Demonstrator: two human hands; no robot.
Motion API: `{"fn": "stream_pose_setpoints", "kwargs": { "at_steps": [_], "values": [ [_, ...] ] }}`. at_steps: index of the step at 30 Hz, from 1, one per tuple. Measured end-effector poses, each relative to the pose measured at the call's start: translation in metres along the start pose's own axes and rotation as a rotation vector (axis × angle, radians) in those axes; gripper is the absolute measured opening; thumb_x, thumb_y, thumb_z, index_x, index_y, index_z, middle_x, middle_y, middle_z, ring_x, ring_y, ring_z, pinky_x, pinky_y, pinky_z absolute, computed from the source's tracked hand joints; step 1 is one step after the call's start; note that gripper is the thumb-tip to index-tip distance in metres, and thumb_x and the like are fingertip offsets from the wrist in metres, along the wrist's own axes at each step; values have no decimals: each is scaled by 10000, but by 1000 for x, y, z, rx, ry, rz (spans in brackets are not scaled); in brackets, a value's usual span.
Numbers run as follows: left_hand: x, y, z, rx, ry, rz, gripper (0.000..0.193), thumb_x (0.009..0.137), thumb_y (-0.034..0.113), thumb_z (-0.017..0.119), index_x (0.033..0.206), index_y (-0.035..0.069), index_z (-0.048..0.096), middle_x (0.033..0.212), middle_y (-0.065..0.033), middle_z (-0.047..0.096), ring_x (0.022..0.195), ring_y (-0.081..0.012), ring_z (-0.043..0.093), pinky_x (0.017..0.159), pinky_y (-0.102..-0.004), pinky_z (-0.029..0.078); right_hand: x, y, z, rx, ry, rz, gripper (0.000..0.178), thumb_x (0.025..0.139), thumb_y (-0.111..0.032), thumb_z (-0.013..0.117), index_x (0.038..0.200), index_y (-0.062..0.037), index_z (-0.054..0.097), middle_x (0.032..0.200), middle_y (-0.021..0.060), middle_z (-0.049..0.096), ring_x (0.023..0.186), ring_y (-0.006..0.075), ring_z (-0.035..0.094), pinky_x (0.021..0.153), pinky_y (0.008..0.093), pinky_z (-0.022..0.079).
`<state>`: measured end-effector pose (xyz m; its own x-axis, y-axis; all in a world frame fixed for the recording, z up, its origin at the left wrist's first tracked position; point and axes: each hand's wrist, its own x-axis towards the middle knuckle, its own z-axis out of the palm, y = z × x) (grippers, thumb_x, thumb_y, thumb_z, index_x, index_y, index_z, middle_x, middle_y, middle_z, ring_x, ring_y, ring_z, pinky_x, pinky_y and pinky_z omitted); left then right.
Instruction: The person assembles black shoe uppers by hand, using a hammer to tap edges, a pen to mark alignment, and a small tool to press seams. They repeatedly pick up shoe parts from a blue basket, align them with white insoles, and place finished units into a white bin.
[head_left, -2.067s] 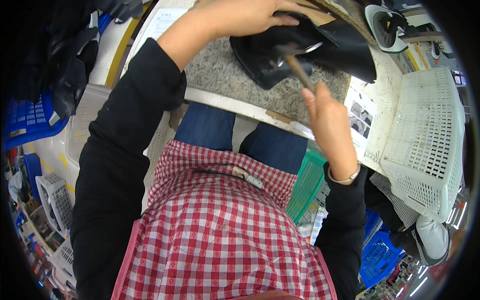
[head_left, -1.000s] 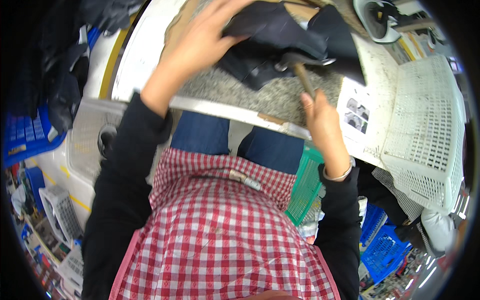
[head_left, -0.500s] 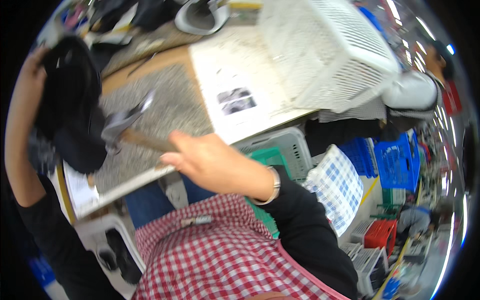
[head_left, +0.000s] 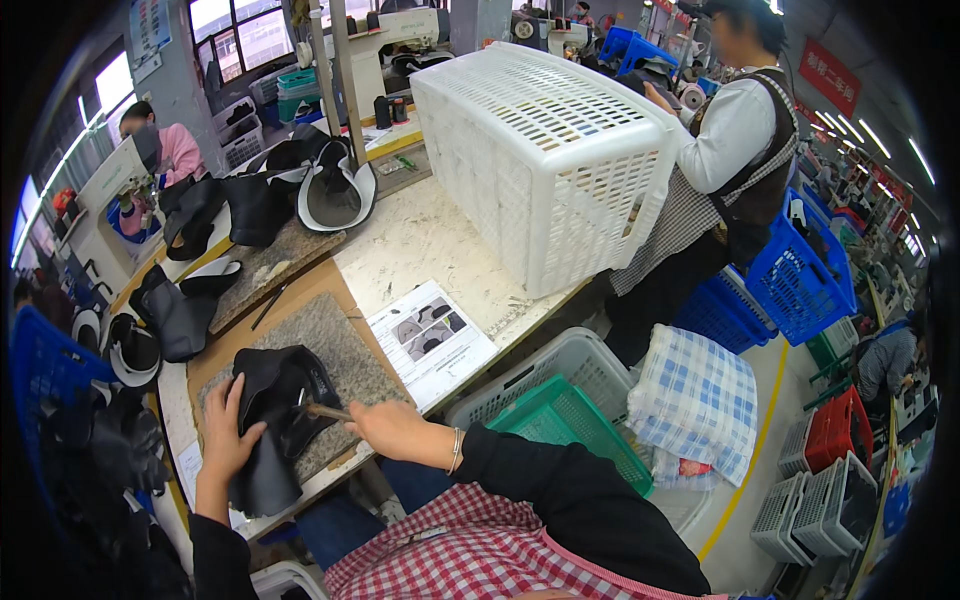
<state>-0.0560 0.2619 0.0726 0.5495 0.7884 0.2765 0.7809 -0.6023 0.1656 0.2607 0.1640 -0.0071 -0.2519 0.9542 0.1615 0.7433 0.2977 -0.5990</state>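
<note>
One grip, my left hand (head_left: 228, 435), lies fingers spread on the black upper (head_left: 268, 385); my right hand (head_left: 392, 432) clamps the hammer (head_left: 328, 411). The upper runs lengthwise toward me over the speckled slab (head_left: 345, 350), left of my right hand.

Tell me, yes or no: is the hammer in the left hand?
No, the right hand holds the hammer, while the left hand touches the black piece.

bright window (head_left: 262, 42) lt, dk fisheye edges
</note>
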Motion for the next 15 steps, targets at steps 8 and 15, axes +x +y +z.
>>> {"fn": "stream_pose_setpoints", "kwargs": {
  "at_steps": [8,15],
  "values": [
    [49,36,-17,493,204,182,663,864,227,731,1501,270,551,1651,-161,336,1534,-352,298,1209,-644,202,-1,4,0,-98,-4,-177,260,1033,-256,560,1116,-10,585,753,241,682,724,489,677,654,581,528],
    [1,81,6,270,-241,-205,774,953,247,660,1635,237,294,996,-174,729,865,-356,730,768,-494,551,6,-2,9,-157,20,0,339,1048,-302,570,1037,36,539,680,261,664,647,489,666,588,574,523]
  ]
}}
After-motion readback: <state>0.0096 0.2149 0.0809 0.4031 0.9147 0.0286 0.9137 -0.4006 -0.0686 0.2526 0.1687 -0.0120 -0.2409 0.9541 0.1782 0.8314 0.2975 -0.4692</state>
